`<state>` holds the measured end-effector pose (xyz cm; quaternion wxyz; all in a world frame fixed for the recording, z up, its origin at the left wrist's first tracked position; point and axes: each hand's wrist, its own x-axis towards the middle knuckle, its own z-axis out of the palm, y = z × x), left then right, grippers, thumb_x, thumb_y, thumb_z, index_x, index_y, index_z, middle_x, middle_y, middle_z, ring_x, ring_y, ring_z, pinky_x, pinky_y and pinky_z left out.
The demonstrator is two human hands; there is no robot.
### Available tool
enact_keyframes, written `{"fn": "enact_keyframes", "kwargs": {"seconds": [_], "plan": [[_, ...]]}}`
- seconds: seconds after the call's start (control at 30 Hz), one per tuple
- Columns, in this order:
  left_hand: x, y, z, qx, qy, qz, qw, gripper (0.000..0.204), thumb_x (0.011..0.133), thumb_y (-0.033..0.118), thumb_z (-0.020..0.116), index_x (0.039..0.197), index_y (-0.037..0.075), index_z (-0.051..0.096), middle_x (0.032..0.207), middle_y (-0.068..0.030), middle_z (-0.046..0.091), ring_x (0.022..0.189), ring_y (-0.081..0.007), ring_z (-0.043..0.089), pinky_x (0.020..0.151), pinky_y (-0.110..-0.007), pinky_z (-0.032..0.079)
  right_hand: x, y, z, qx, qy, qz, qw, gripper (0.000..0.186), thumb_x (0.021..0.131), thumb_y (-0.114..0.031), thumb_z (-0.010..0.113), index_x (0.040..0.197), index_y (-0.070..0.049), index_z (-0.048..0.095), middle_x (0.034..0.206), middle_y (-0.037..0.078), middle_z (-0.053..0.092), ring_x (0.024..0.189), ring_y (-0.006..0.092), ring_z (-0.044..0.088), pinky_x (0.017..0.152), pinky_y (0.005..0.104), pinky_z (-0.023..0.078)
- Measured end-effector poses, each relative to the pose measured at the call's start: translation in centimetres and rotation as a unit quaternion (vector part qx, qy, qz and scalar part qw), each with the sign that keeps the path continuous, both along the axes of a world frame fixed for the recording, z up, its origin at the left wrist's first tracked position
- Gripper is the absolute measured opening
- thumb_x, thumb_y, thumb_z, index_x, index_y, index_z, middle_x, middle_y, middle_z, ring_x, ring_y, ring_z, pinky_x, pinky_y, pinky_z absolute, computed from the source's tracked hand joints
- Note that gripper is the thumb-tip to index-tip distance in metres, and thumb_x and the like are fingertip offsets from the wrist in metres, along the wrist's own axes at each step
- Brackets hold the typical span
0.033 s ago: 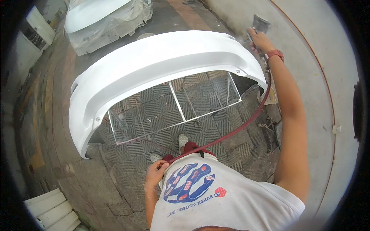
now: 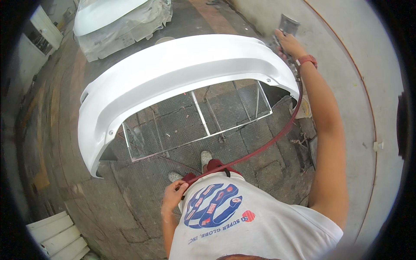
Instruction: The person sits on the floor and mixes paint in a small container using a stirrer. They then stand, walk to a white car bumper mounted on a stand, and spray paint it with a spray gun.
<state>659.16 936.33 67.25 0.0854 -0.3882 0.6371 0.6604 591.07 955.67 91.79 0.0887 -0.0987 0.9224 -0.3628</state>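
A glossy white car bumper (image 2: 182, 56) arches across in front of me, resting on a thin metal frame (image 2: 200, 113). Beyond its right end, my right hand (image 2: 289, 45) is closed around a spray gun with a grey cup (image 2: 289, 24) on top. The gun is partly hidden by my fingers. From it a dark red air hose (image 2: 277, 138) curves down past the bumper's right end and back to my waist. There my left hand (image 2: 175, 190) has its fingers closed on the hose.
A white car part draped in masking plastic (image 2: 125, 34) stands at the back left. To the right runs a grey wall (image 2: 368, 52) with a thin reddish line along it. A round pail (image 2: 305, 107) sits near the bumper's right end, and white slatted panels (image 2: 58, 236) lie at lower left.
My right hand and the spray gun have shifted slightly left and up. The left hand stays at the hose by my waist.
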Motion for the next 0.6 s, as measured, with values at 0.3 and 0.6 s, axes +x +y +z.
{"fn": "enact_keyframes", "kwargs": {"seconds": [0.3, 0.6], "plan": [[9.8, -5.1, -1.5, -0.034, -0.026, 0.041, 0.998, 0.028, 0.103, 0.027, 0.074, 0.111, 0.001, 0.076, 0.09, -0.0021, 0.073, 0.083, -0.0118, 0.063, 0.079, -0.03, 0.051, 18.3, -21.3, 4.7, -0.089, -0.021, 0.199, 0.976, 0.062, 0.108, -0.056, 0.055, 0.105, 0.005, 0.064, 0.075, 0.008, 0.065, 0.055, 0.0149, 0.064, 0.042, 0.0278, 0.049], [24.6, -6.8, -6.9, -0.034, -0.025, 0.171, 0.984, 0.031, 0.102, 0.031, 0.074, 0.107, 0.001, 0.074, 0.085, 0.0009, 0.066, 0.078, -0.0124, 0.056, 0.074, -0.031, 0.047, 35.7, -42.1, 5.2, -0.053, -0.061, 0.376, 0.923, 0.067, 0.108, -0.058, 0.052, 0.114, 0.007, 0.065, 0.08, 0.009, 0.067, 0.058, 0.0136, 0.065, 0.045, 0.0278, 0.051]]}}
